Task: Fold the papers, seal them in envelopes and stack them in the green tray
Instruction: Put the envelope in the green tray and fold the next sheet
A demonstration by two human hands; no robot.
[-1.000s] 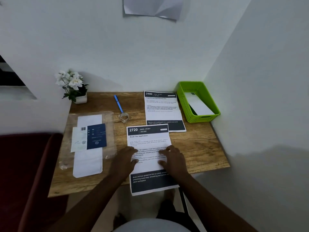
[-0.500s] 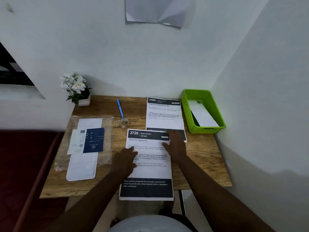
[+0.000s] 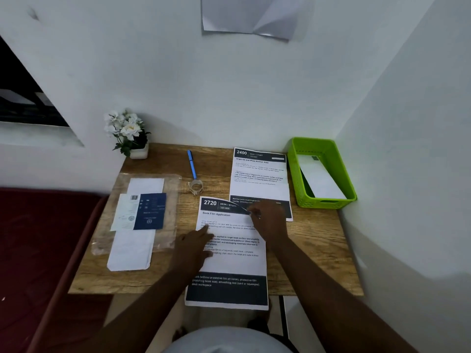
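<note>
Far left on the desk (image 3: 318,250), the envelopes (image 3: 132,240) wait in their clear sleeve, out of the way until I have something to put in them. Next over, the pen (image 3: 191,164) and the tape roll (image 3: 195,187) sit near the back edge, within reach for sealing. Now the sheet (image 3: 229,261) marked 2720, right in front of me, its near end hanging off the desk. My left hand (image 3: 195,247) lies flat on its left side, fingers stretched out and close together, pinning it so it won't slide. My right hand (image 3: 267,222) is at the top right corner, thumb and fingertips nipping the paper, and that corner is curling up off the desk: looks like the start of the first fold. Behind it lies the second sheet (image 3: 258,171), unfolded. Far right, the tray (image 3: 295,171) is tucked in the corner, one white envelope (image 3: 322,182) inside already.
</note>
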